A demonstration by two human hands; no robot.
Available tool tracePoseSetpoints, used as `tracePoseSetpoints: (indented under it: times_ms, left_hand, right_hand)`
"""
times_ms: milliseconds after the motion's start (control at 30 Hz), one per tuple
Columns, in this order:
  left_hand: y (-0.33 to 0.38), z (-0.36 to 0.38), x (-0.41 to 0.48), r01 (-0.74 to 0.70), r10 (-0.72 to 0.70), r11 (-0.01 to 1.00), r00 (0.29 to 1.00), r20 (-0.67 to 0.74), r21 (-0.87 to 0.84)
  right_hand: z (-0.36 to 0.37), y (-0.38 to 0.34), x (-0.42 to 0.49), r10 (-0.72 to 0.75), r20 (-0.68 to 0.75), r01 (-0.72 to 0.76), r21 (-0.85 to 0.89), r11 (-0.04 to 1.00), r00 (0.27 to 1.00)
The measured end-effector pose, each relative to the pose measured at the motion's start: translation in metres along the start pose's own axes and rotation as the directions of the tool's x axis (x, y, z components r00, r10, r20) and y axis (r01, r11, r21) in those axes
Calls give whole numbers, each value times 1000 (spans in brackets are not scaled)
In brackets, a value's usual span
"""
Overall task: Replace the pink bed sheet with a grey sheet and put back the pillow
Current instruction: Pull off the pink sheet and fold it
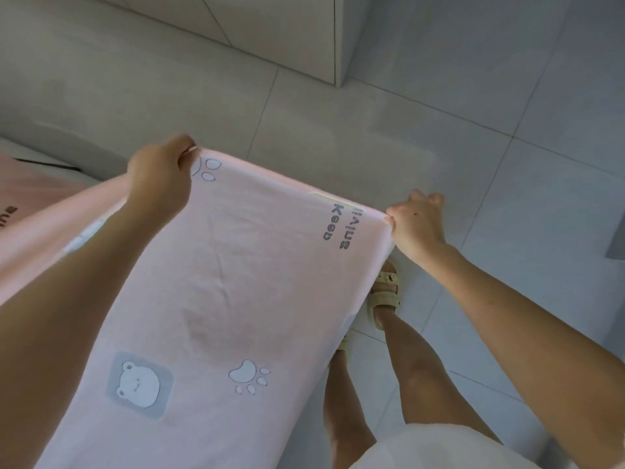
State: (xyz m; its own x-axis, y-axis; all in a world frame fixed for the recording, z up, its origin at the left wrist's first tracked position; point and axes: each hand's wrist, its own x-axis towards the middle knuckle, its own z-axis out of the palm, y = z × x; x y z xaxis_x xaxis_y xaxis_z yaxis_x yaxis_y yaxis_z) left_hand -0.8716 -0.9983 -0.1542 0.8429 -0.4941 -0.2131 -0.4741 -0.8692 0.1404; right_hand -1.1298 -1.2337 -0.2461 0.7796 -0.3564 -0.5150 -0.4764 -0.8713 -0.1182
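Floor [473, 106]: large pale grey tiles, thin grout lines, a soft sheen. Light is even and diffuse, with no hard shadows. Top centre: white cabinet [287, 35], panel seams visible, its corner meeting the floor. Far left: white bed edge [47, 157], blurred. Right edge: a dark grey patch [617, 243], unidentifiable.

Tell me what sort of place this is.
Likely a bedroom at home: the left hand and right hand hold up a pink sheet with bear prints; what looks like a bed edge lies at left, on a pale tiled floor.
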Motion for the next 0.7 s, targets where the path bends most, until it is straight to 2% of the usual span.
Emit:
tracePoseSetpoints:
  times_ms: [100,233,333,433,500,567,633,700]
  left_hand:
    - [-2,9,1,-55,52,998,996,76,33]
    - [1,6,-11,50,-86,982,977,196,182]
    - [-17,-22,-38,216,-235,966,962,137,139]
    - [-56,-49,-83,481,-475,877,871,126,-17]
    - [-81,-65,-119,631,-612,764,775,156,-136]
    - [-109,-74,-155,752,-733,586,651,199,-303]
    - [-136,-79,-188,812,-819,314,493,293,-491]
    - [-162,-80,-215,732,-847,-42,335,413,-680]
  right_hand:
    - [-3,-2,0,64,110,-59,-49,997,992]
    - [-27,-26,-1,48,217,-35,-62,997,975]
    - [-57,-63,-7,-58,149,63,-31,998,987]
    - [-98,-115,-17,-191,100,191,12,982,976]
    - [-125,-153,-26,-302,69,302,19,953,951]
    - [-148,-192,-33,-400,20,399,42,916,916]
    - [-168,-231,-39,-468,7,467,68,882,883]
    - [-183,-270,-44,-530,4,528,82,845,848]
